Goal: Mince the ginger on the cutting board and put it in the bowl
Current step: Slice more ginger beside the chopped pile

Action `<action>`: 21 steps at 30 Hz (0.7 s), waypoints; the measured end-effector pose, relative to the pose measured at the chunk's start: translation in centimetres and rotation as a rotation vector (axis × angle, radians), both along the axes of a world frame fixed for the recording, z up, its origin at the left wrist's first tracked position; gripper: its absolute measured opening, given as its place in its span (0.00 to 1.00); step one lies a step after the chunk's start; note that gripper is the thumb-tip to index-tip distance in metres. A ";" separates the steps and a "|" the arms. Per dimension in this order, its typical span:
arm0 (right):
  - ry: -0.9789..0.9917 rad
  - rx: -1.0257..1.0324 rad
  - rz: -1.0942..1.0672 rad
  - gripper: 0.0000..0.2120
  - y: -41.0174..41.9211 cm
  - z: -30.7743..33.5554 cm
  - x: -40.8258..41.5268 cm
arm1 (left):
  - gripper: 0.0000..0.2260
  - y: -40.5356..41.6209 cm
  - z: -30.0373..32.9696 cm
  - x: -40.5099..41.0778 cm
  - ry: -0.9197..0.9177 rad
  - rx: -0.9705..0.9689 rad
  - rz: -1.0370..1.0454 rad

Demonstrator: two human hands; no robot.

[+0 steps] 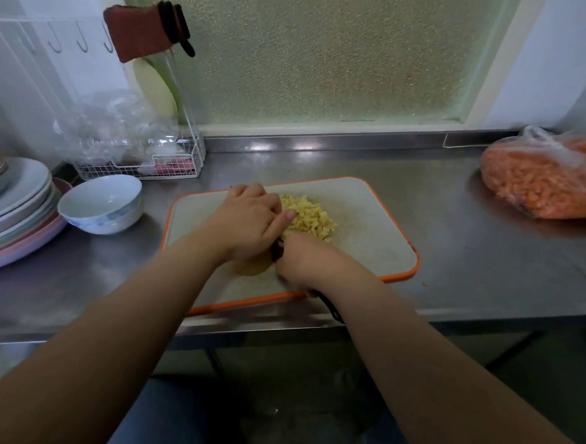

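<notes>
Steel tabletop runs left to right in front of you, a frosted window behind it. Cutting board, grey with an orange rim, lies near the middle. Far right, a clear bag of orange pieces. Far left, a stack of plates, and behind it a white wire rack with crumpled clear plastic. A dark red cloth hangs above the rack.

The white bowl stands on the tabletop just left of the board, between it and the plates; it looks empty.

Your left hand is on the board, fingers curled, knuckles up, right against the left side of the ginger pile. Cannot tell if it holds anything. Your right hand is near it on the board, wrapped round a dark knife handle; the blade is hidden. A dark strap sits on the right wrist.

Minced ginger, a yellow heap, sits on the far middle of the board, touching both hands. A larger uncut ginger piece lies under your left wrist, near side of the board.
</notes>
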State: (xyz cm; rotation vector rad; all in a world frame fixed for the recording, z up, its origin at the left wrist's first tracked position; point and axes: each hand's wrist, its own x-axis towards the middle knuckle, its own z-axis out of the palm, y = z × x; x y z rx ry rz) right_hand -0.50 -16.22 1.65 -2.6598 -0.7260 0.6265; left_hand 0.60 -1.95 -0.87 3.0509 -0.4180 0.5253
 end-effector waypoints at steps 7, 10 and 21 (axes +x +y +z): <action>0.052 0.095 -0.055 0.12 -0.9 -0.1 0.4 | 0.29 -1.0 1.4 2.0 0.276 0.115 0.110; 0.066 0.079 -0.048 0.10 -1.0 -0.2 0.6 | 0.26 -0.7 1.4 0.6 -0.068 -0.124 0.045; 0.046 0.246 -0.122 0.08 -2.0 2.4 -0.1 | 0.04 0.4 -4.6 -4.9 -0.284 -0.465 0.140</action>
